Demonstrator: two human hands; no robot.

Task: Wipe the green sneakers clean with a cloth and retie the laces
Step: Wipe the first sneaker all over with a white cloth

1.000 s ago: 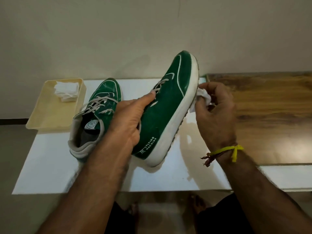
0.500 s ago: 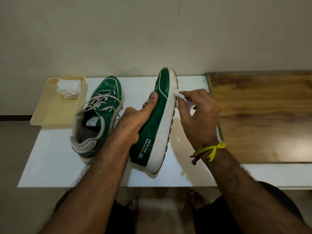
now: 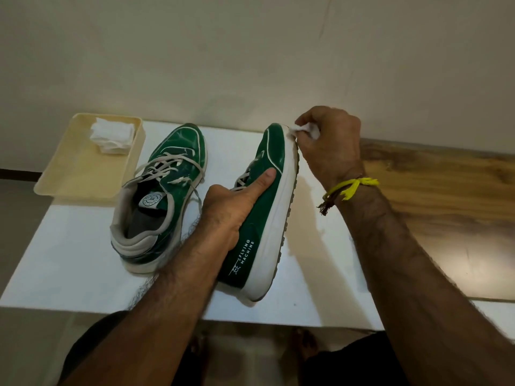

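Glossy green sneaker (image 3: pixel 267 196), wood-grain tabletop (image 3: pixel 446 204)

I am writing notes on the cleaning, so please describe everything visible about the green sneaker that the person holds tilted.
The held sneaker is dark green, suede-like, with thin white piping, a thick off-white sole and "FLYING MACHINE" printed near the heel. It is tipped on its side, toe pointing away, heel low over the white board. The left hand grips its upper, thumb along the side. The right hand pinches a white cloth against the toe's sole edge. Its laces are mostly hidden.

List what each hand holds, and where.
Left hand grips the tilted sneaker at its upper, thumb along the side. Right hand pinches a cloth at the toe.
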